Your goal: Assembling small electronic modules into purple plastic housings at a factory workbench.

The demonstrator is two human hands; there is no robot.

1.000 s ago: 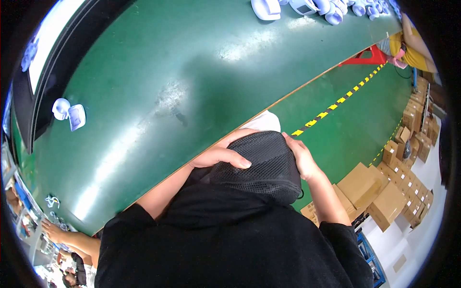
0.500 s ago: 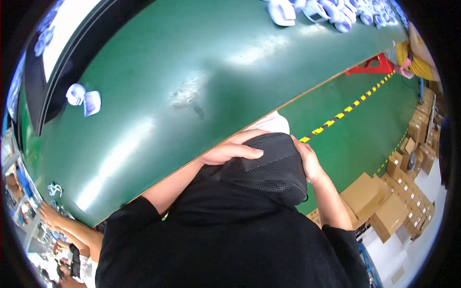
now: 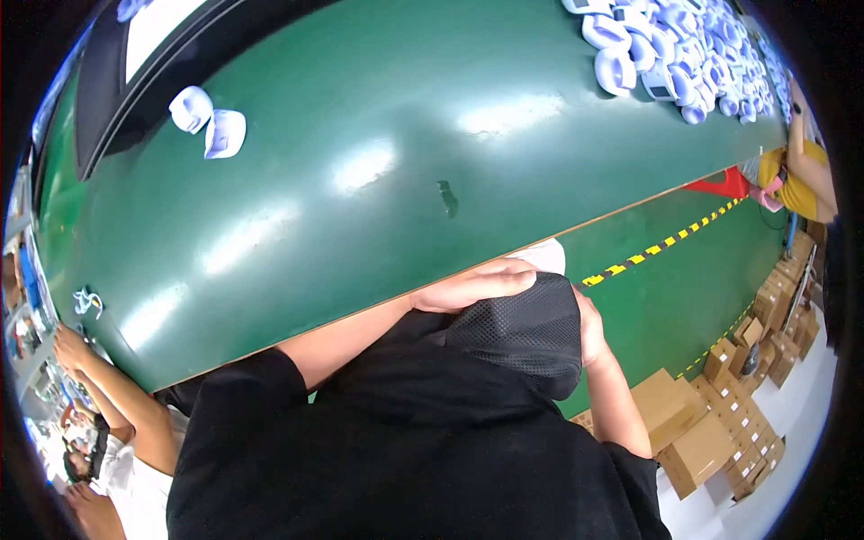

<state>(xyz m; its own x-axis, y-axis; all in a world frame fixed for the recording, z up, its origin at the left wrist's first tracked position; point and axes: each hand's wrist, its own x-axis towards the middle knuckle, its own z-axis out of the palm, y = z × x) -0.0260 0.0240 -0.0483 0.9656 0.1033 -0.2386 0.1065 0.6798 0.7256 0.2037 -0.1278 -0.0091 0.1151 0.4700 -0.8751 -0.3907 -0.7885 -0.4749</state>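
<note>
Head view: the black mesh piece (image 3: 522, 331) is between my two hands, off the table (image 3: 315, 270) and just outside its near edge, in front of my shirt. My left hand (image 3: 477, 286) lies along that edge and holds the piece's upper left part, thumb over the top. My right hand (image 3: 590, 331) is against its right side, well clear of the edge; its fingers are hidden behind the mesh, so I can't tell how closely they grip.

The piece looks nearly as broad as it is long, so I read no sure long axis. Its top faces the table edge; its lower end points back toward me. A white piece (image 3: 547, 256) shows between that top and the edge. My left hand is the nearer one to it, but I can't tell whether they touch.
</note>
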